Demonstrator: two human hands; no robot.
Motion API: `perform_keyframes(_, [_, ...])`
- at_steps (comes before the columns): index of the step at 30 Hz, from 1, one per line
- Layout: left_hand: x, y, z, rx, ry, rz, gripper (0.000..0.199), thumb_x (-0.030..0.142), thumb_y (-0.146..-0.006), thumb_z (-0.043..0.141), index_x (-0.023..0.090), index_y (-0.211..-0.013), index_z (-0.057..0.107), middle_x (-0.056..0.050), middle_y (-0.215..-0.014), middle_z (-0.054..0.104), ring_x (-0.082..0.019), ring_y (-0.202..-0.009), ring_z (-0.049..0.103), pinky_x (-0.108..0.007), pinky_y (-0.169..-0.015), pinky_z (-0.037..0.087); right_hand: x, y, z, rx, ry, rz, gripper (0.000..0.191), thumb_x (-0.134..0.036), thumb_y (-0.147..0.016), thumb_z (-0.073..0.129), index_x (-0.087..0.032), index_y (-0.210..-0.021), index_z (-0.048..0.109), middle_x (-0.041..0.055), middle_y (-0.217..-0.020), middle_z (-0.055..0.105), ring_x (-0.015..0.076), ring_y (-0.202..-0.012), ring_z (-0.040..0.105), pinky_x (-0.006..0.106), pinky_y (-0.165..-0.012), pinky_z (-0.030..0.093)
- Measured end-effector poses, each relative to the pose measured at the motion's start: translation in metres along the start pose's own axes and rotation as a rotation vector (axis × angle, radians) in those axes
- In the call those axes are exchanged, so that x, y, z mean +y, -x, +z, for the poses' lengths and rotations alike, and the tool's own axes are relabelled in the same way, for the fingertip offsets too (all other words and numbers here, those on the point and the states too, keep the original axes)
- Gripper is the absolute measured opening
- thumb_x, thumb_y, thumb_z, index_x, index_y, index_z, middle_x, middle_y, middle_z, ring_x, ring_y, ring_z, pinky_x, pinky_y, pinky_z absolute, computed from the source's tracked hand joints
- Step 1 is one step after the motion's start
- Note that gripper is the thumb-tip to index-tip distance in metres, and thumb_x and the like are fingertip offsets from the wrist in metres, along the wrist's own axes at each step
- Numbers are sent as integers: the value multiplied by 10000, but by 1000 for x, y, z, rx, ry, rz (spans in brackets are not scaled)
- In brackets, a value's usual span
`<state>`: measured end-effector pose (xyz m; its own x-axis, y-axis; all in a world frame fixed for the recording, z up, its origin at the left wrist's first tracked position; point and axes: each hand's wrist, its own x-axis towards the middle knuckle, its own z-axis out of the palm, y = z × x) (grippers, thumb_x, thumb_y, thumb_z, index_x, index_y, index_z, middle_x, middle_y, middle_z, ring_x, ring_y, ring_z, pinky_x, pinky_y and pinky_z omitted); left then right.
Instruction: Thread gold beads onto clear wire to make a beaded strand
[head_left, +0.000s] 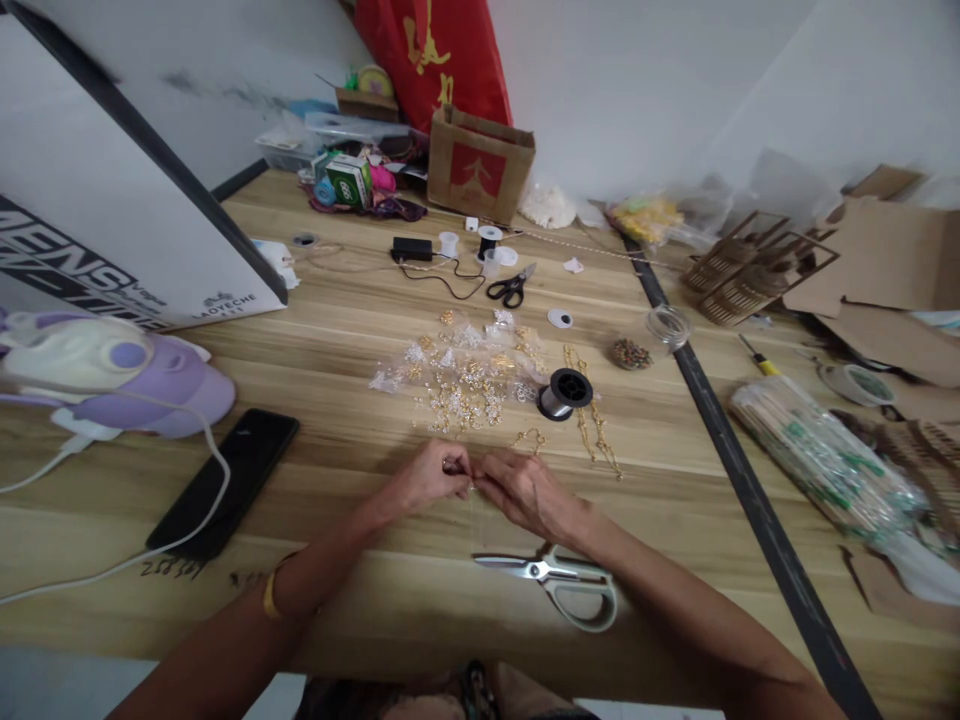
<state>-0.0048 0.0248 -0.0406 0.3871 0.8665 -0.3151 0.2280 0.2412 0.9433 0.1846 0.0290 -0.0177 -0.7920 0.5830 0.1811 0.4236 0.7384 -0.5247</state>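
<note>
My left hand and my right hand meet above the table, fingers pinched together at the tips. What they hold is too small to make out; a faint thin strand seems to hang beneath the fingertips. Just beyond lies a spread of small gold and clear beads, some loose and some on little plastic bags. A black-ended spool of fine line stands to their right, beside gold chains. Light-handled scissors lie partly open below my right wrist.
Black scissors and a black adapter lie farther back. At left are a phone, a purple-white device and a large box. Bagged sticks and a clear jar of beads are at right.
</note>
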Motion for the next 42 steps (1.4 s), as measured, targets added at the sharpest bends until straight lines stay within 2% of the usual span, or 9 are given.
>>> perform_keyframes(11, [1, 0, 0, -31, 143, 25, 186, 170, -606, 715, 138, -643, 535, 32, -547, 603, -99, -514, 584, -198, -515, 442, -4, -1, -10, -61, -4, 39, 126, -151, -936, 430, -172, -960, 552, 40, -814, 584, 136, -715, 563, 222, -658, 402])
perform_keyframes(15, [2, 1, 0, -30, 95, 19, 139, 174, -637, 688, 131, -650, 557, 17, -555, 611, -107, -527, 592, -207, -530, 445, -4, -1, -12, -55, 25, 67, 140, -157, -935, 432, -169, -869, 555, 27, -759, 571, 127, -655, 540, 219, -618, 377])
perform_keyframes(23, [4, 4, -2, -28, -29, 51, 79, 190, -685, 651, 120, -687, 616, -16, -584, 650, -129, -569, 604, -219, -560, 446, -4, -1, -17, -80, 17, 95, 150, -180, -945, 435, -170, -907, 580, 23, -750, 602, 105, -603, 527, 206, -584, 338])
perform_keyframes(30, [3, 3, -2, -24, -70, 69, 38, 156, -678, 628, 119, -673, 621, -10, -577, 639, -108, -539, 566, -197, -526, 407, 1, 1, -19, -91, 52, 97, 79, -191, -899, 527, -165, -885, 600, 25, -746, 614, 120, -631, 543, 217, -600, 345])
perform_keyframes(42, [0, 2, -2, -19, -72, 78, 57, 179, -671, 631, 125, -679, 615, -7, -580, 634, -112, -538, 559, -198, -510, 399, -5, -1, -22, -112, 143, 87, 91, -167, -910, 503, -167, -866, 583, 29, -801, 575, 129, -677, 539, 230, -603, 356])
